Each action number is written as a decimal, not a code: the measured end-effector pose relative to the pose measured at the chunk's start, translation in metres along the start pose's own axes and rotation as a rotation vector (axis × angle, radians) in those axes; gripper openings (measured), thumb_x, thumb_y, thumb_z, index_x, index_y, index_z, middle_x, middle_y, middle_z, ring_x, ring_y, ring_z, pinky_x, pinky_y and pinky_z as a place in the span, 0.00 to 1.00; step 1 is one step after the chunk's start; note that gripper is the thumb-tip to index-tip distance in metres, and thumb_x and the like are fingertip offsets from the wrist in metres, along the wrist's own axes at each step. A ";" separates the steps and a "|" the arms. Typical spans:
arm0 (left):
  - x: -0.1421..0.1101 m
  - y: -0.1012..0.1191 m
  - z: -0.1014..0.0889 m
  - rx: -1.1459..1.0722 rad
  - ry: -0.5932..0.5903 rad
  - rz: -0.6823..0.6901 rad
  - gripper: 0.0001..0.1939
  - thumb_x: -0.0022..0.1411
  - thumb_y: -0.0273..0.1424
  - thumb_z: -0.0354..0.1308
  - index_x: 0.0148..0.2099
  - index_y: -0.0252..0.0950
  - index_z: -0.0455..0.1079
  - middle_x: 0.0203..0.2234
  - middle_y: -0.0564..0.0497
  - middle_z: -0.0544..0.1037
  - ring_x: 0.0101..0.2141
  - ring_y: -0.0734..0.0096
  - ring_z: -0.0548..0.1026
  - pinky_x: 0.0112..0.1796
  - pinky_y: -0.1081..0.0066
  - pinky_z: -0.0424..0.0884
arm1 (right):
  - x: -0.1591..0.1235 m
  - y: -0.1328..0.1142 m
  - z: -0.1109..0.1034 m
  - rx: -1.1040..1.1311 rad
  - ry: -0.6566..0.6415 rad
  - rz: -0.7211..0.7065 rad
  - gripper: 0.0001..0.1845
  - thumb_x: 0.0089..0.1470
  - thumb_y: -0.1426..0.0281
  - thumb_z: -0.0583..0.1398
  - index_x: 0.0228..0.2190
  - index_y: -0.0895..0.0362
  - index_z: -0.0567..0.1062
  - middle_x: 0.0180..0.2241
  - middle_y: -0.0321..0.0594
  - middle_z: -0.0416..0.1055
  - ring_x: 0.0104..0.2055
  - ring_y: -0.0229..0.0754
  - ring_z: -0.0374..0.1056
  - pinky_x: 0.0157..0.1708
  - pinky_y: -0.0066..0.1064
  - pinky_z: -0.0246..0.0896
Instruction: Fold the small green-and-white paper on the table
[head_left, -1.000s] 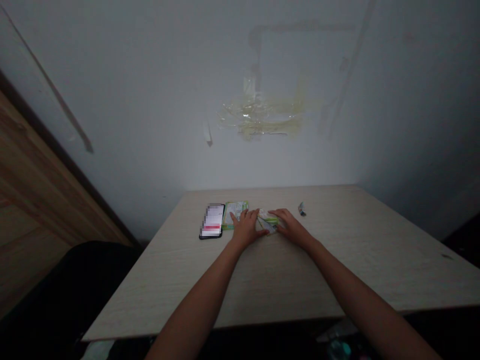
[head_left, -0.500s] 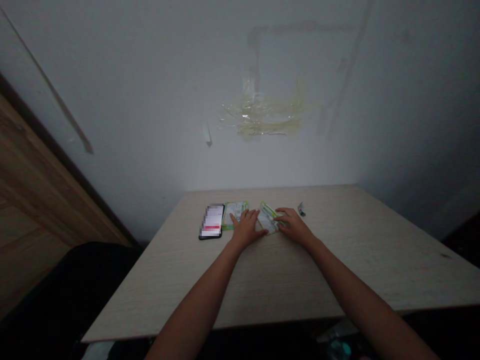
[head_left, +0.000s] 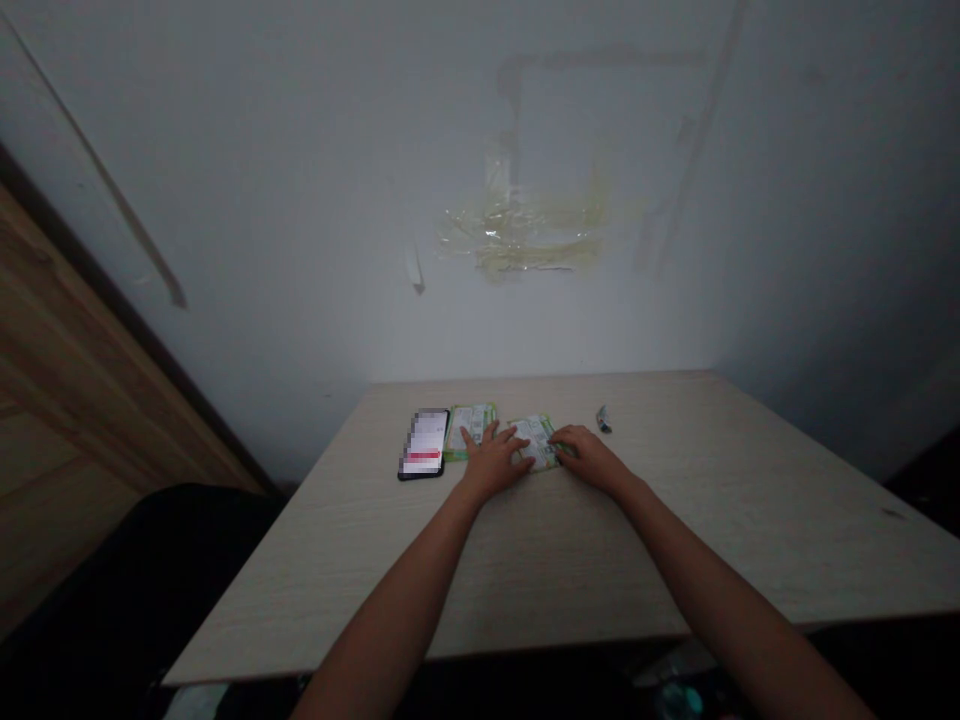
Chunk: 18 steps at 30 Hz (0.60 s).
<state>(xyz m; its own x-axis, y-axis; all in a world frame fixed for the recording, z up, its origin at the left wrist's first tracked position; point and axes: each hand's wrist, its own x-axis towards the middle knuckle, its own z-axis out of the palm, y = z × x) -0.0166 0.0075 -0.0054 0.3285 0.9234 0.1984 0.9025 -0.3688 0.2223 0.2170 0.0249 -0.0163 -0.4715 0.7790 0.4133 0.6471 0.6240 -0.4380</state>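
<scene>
Two flat green-and-white printed pieces, like wrappers or leaflets, lie side by side on the table. My left hand (head_left: 491,462) rests with its fingers spread; its fingertips touch the left piece (head_left: 466,424), and its thumb side presses the near left edge of the right piece (head_left: 535,436). My right hand (head_left: 589,458) has its fingers bent together at the right edge of that right piece, gripping it there. The fine print is too small to read. Beside the left piece lies a phone (head_left: 424,445) with a lit, partly blurred screen.
A small crumpled scrap (head_left: 604,419) lies beyond my right hand on the pale wooden table (head_left: 555,560). The wall (head_left: 300,200) behind bears yellowed clear tape (head_left: 525,235). A wooden panel (head_left: 97,380) and a dark shape (head_left: 142,580) stand at the left.
The right piece had a raised, folded green strip across it; now it lies flatter and squarer, with more printed face showing. My right fingers have drawn slightly down and closer together.
</scene>
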 end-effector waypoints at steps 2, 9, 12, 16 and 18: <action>0.000 0.000 -0.002 -0.006 -0.013 0.007 0.25 0.59 0.56 0.53 0.56 0.56 0.69 0.64 0.56 0.64 0.66 0.44 0.51 0.54 0.22 0.27 | 0.000 0.000 -0.001 -0.024 -0.024 -0.016 0.16 0.56 0.71 0.60 0.46 0.57 0.78 0.46 0.48 0.74 0.50 0.49 0.67 0.54 0.43 0.61; 0.000 -0.002 -0.008 -0.009 -0.043 0.063 0.29 0.56 0.58 0.55 0.57 0.55 0.69 0.61 0.54 0.68 0.65 0.43 0.53 0.55 0.23 0.28 | -0.002 0.010 0.001 0.017 -0.059 -0.036 0.19 0.52 0.69 0.65 0.47 0.53 0.78 0.51 0.48 0.71 0.56 0.51 0.64 0.59 0.47 0.57; 0.001 -0.003 -0.012 0.003 -0.067 0.090 0.29 0.57 0.58 0.55 0.57 0.55 0.69 0.59 0.53 0.70 0.64 0.43 0.54 0.55 0.23 0.28 | -0.003 0.015 0.000 0.068 -0.107 -0.016 0.21 0.52 0.69 0.65 0.49 0.53 0.77 0.55 0.48 0.69 0.58 0.51 0.63 0.61 0.48 0.55; 0.000 -0.005 -0.015 0.002 -0.095 0.103 0.31 0.55 0.59 0.55 0.58 0.56 0.67 0.60 0.54 0.70 0.64 0.43 0.53 0.54 0.23 0.26 | -0.003 0.016 -0.001 0.093 -0.117 0.009 0.23 0.51 0.67 0.65 0.50 0.53 0.76 0.55 0.49 0.69 0.59 0.51 0.63 0.61 0.49 0.55; 0.000 -0.005 -0.017 -0.006 -0.112 0.100 0.33 0.53 0.60 0.56 0.59 0.56 0.67 0.60 0.54 0.69 0.64 0.43 0.53 0.54 0.24 0.25 | -0.003 0.015 -0.002 0.098 -0.114 0.020 0.24 0.50 0.67 0.66 0.50 0.54 0.76 0.55 0.49 0.70 0.59 0.52 0.63 0.61 0.49 0.55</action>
<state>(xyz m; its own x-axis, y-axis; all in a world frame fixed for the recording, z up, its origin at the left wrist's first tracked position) -0.0259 0.0072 0.0091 0.4461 0.8879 0.1120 0.8622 -0.4600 0.2123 0.2292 0.0320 -0.0229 -0.5279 0.7897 0.3126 0.5978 0.6069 -0.5237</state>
